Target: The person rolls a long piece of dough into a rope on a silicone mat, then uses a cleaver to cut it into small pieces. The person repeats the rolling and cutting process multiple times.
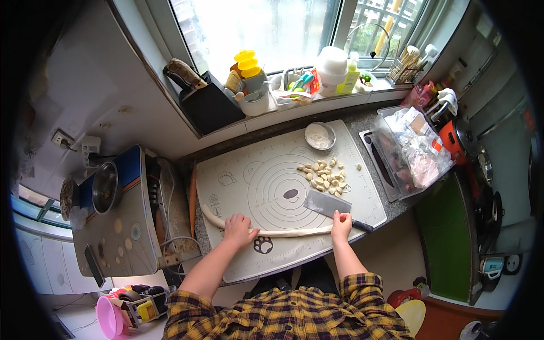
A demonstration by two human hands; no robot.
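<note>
A long rope of dough (293, 232) lies across the near part of a printed pastry mat (272, 170), its left end curving away from me. My left hand (239, 230) rests over the rope left of the middle, fingers curled on it. At the rope's right end, my right hand (341, 225) pinches the dough between thumb and fingers. Just beyond that hand is a cleaver (327, 203), flat on the mat, its dark handle pointing right. Many small cut dough pieces (325, 176) are heaped behind the blade. A metal bowl of flour (319, 136) stands at the mat's back edge.
A clear plastic bin of bags (412, 148) stands on the right, beside a dark-slotted board (378, 165). An orange-brown rod (193, 199) lies along the mat's left edge. Behind, the window sill (289, 102) holds a knife block (212, 102) and containers. A metal bowl (106, 187) sits at left.
</note>
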